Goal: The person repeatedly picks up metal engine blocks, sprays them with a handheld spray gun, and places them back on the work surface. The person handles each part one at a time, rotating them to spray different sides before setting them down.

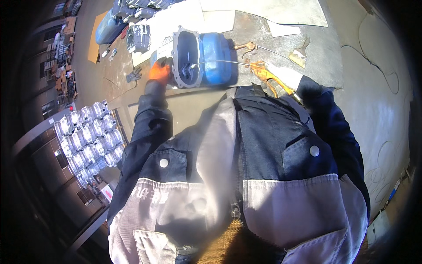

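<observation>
One grey housing in hand, at bench's near edge, open face toward you. Your left hand at its left side; finger closure cannot be told. Your right hand gripping yellow gun, nozzle at open face. Advisable: brace housing, keep nozzle off rim. Count: guns, two; brush, one; loose glove, one; blue drums, at least two.

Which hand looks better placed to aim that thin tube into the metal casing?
Probably the right hand: it holds the orange gun, whose tube points toward the opening of the casing. The left hand is at the casing's side, away from the gun.
</observation>
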Demonstrator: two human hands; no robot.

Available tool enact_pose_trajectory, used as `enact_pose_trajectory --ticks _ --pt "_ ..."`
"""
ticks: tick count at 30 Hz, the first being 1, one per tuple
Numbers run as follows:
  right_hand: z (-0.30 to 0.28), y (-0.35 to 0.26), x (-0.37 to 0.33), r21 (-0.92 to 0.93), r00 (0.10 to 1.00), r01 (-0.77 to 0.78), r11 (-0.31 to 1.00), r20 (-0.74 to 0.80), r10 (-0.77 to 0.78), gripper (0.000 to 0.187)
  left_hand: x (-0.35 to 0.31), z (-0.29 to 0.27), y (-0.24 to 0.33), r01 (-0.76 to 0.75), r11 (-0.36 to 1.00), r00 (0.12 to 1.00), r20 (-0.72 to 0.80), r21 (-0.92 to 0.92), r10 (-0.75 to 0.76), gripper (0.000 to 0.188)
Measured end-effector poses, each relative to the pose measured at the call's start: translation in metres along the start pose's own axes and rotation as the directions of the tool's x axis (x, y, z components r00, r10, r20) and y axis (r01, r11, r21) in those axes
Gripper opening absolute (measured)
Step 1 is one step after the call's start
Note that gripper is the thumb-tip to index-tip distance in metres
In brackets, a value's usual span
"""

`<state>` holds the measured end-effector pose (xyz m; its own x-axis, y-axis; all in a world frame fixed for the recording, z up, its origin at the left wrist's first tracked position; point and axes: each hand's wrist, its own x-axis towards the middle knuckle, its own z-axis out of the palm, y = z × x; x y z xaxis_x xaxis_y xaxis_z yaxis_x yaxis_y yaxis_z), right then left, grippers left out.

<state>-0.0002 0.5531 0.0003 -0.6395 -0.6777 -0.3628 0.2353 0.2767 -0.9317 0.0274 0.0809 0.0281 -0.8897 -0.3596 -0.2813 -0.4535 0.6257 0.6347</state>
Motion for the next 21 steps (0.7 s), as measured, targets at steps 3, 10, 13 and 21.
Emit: enact_pose_trajectory --ticks 3,10,13,21 --pt "-0.001 -0.010 -0.005 0.121 0.959 0.255 0.959 0.096 -0.267 0.046 -0.002 0.003 0.000 0.020 0.999 1.000 0.009 -0.029 -0.020 0.057" --pt "0.001 -0.015 0.004 -0.196 0.948 0.274 0.942 0.219 -0.230 0.041 -0.005 0.008 -0.007 0.041 0.999 0.997 -0.066 -0.033 -0.043 0.057" --pt "0.007 -0.012 0.014 -0.111 0.956 0.222 0.969 0.222 -0.193 0.043 -0.002 0.008 -0.011 0.023 0.998 0.996 -0.086 0.066 -0.017 0.055" --pt "0.008 -0.009 0.015 0.057 0.990 0.113 0.992 0.075 -0.117 0.052 0.001 0.007 -0.015 -0.008 0.996 0.991 -0.134 0.094 0.021 0.048"
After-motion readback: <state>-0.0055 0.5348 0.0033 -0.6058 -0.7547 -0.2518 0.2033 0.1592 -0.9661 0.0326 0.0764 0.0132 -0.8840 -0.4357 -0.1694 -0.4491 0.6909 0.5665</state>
